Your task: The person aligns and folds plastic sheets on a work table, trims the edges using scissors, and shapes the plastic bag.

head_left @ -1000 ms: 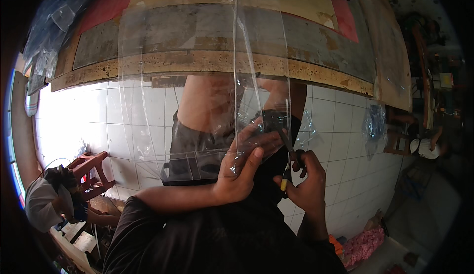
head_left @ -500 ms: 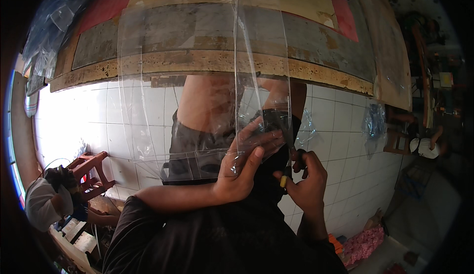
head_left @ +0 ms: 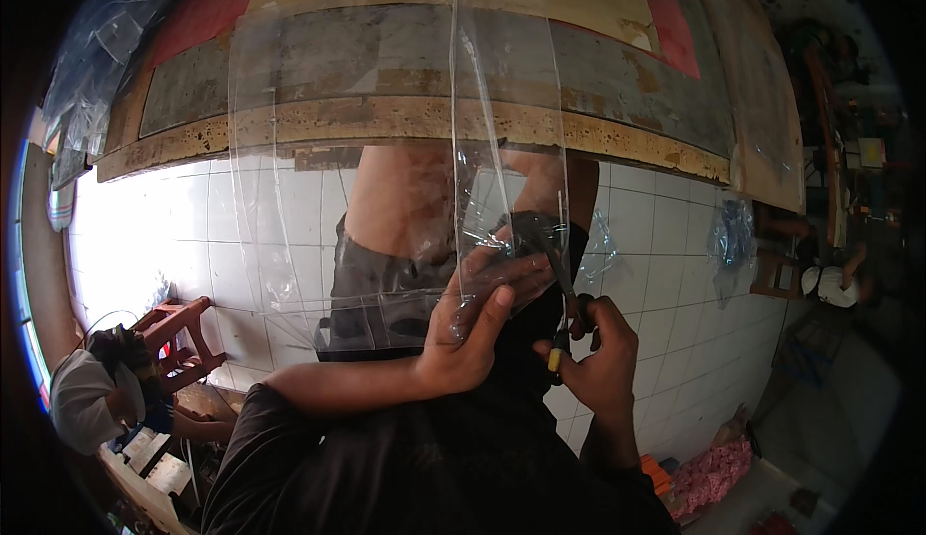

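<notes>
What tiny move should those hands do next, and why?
Maybe the left hand should slide back slightly: its fingertips, seen through the clear plastic, look very near the blades of the scissors in the right hand. More room would probably be safer.

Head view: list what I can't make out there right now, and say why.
Head view, scissors: the right hand covers part of the handles.
Head view, left hand: glare on the clear plastic over its fingers obscures the fingertips.
Head view, table: the top edge cuts off its far side.
Head view, background clutter: too small and dark at the right rim.
</notes>
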Tool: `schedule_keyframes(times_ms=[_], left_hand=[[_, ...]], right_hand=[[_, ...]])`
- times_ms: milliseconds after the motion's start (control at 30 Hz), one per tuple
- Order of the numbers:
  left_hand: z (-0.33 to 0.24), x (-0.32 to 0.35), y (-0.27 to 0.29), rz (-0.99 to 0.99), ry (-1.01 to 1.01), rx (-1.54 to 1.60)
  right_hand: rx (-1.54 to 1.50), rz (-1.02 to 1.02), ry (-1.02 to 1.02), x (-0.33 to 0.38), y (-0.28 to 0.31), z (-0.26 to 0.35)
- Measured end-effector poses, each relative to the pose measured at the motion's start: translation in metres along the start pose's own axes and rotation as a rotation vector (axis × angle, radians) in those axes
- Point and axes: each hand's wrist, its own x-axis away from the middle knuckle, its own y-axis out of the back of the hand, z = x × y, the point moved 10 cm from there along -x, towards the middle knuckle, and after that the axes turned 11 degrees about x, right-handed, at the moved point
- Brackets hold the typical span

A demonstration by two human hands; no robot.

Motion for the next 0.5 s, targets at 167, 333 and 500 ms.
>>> schedule_keyframes(times_ms=[167, 333, 500], left_hand=[[0.000, -0.001, 0.001, -0.009, 0.022, -0.013], [-0.002, -0.002, -0.002, 0.029, -0.001, 0.010], [-0.005, -0.005, -0.005, 0.047, 0.002, -0.007]], right_hand=[[-0.029, 0.007, 0.002, 0.002, -0.003, -0.004], [-0.090, 0.031, -0.038, 0.005, -0.010, -0.008], [-0.181, 0.026, -0.069, 0.008, -0.014, -0.010]])
